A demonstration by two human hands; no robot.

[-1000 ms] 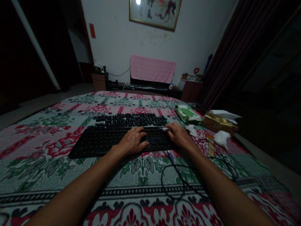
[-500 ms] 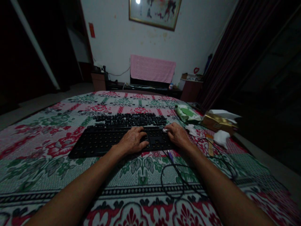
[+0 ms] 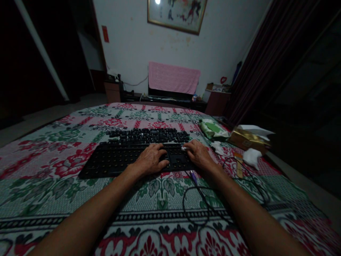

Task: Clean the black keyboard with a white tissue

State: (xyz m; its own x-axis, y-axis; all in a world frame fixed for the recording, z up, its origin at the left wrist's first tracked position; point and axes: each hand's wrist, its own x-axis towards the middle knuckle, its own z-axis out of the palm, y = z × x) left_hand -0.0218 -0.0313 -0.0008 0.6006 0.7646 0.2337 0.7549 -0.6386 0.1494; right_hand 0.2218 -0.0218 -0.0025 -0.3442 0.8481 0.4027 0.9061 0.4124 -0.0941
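A black keyboard point(image 3: 106, 160) with its keycaps off lies across the patterned cloth. My left hand point(image 3: 151, 158) rests on its middle, thumb and fingers apart and pressing on the top. Pinched in the fingers of my right hand point(image 3: 198, 153) is a small white wad of tissue point(image 3: 183, 148), held against the upper right part of the keyboard, above the number pad area. Loose black keycaps point(image 3: 149, 135) are spread in a long band just behind the keyboard.
Right of my right hand lie crumpled white wads point(image 3: 252, 157), a flat wooden-handled brush point(image 3: 239, 167), a green-white wipes pack point(image 3: 212, 128) and a gold tissue box point(image 3: 246, 138). A black cable point(image 3: 183, 204) with a purple plug point(image 3: 193, 177) loops in front of the keyboard.
My right hand has slid slightly left along the keyboard's upper edge with the white wad. My left hand stays in place on the keyboard.
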